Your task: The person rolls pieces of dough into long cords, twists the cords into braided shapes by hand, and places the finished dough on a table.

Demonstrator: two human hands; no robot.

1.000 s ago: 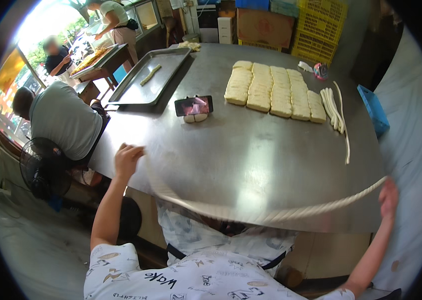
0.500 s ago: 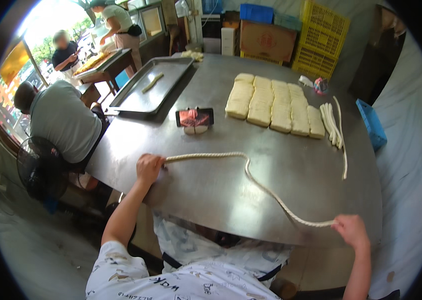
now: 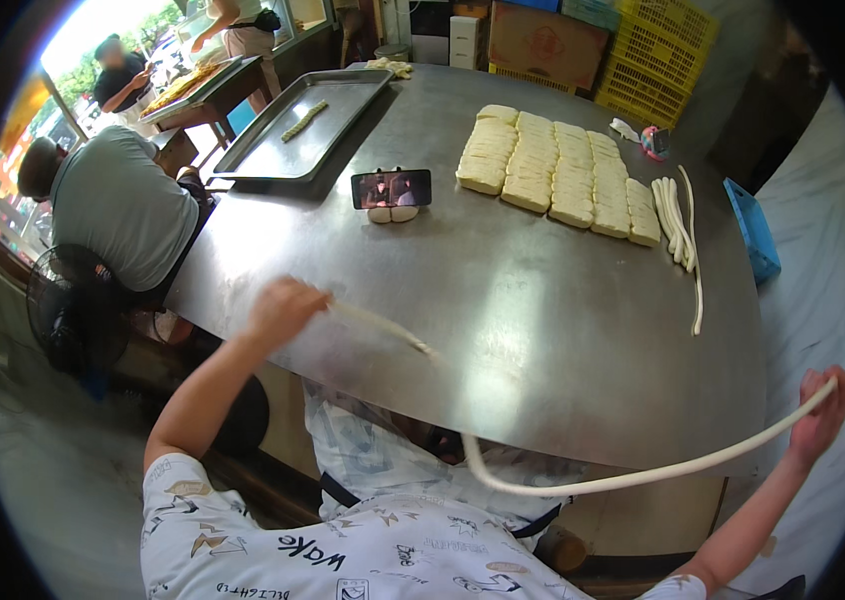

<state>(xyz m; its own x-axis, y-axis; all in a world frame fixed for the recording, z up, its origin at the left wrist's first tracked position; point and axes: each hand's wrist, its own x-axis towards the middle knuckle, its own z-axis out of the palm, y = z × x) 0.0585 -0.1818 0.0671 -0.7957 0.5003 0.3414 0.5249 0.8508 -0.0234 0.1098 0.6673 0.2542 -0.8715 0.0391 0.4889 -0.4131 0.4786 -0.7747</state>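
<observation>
My left hand (image 3: pixel 288 310) is closed on one end of a dough rope (image 3: pixel 383 328), which slants over the steel table and blurs toward its far end. Out past the table's right edge, my right hand (image 3: pixel 821 415) is closed on a long, smooth dough rope (image 3: pixel 633 487) that sags below the table's front edge. Between the two lengths there is a blurred gap, and I cannot tell whether they join. Several pale dough slabs (image 3: pixel 553 170) lie in rows at the far right, with a bunch of dough strips (image 3: pixel 675 225) and one long strand (image 3: pixel 695 270) beside them.
A phone (image 3: pixel 391 190) stands propped mid-table. Behind it, a metal tray (image 3: pixel 328 140) holds a short twisted dough piece (image 3: pixel 305 120). A blue bin (image 3: pixel 751 230) is at the right edge, yellow crates (image 3: pixel 658 60) behind. A person (image 3: pixel 123 210) sits at left near a fan (image 3: pixel 73 310).
My right hand has swung up and outward to the right, lifting its dough rope off the table. My left hand moved slightly up and left. The view has tilted down.
</observation>
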